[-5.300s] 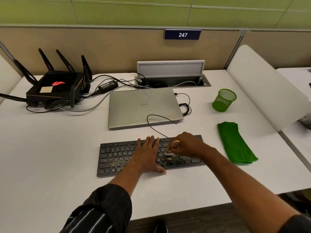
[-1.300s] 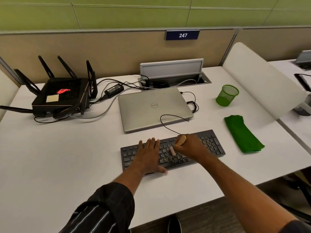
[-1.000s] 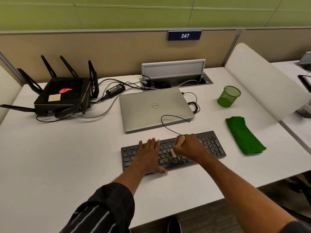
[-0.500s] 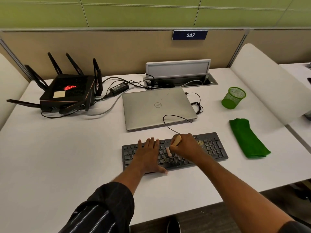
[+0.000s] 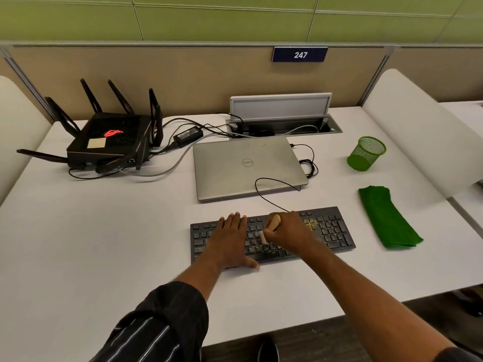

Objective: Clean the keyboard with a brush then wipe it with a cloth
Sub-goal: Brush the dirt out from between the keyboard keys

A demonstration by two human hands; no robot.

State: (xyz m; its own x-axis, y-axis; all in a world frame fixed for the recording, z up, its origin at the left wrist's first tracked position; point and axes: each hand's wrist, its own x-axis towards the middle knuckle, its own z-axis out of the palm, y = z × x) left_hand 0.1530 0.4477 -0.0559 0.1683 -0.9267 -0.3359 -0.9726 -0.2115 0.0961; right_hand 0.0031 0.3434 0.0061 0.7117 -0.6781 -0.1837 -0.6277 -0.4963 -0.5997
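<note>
The left hand (image 5: 230, 239) lies flat on the left half of the flat black corded keyboard (image 5: 332, 231), fingers straight and close together, thumb spread along the near edge. The right hand (image 5: 290, 231), just beside it, is curled around the small brush with a tan wooden handle (image 5: 274, 222). The brush's pale bristles point down onto the keys between the two hands. Yellowish debris (image 5: 312, 224) lies on the keys to the right of the right hand. The folded green cloth (image 5: 386, 220) lies on the white table (image 5: 104, 244), further right and apart from the keyboard. A closed silver laptop (image 5: 245, 165) lies beyond both hands. A green mesh cup (image 5: 366, 154) stands beyond the cloth. A black router with antennas (image 5: 109, 137) sits far beyond and left of the left hand.
</note>
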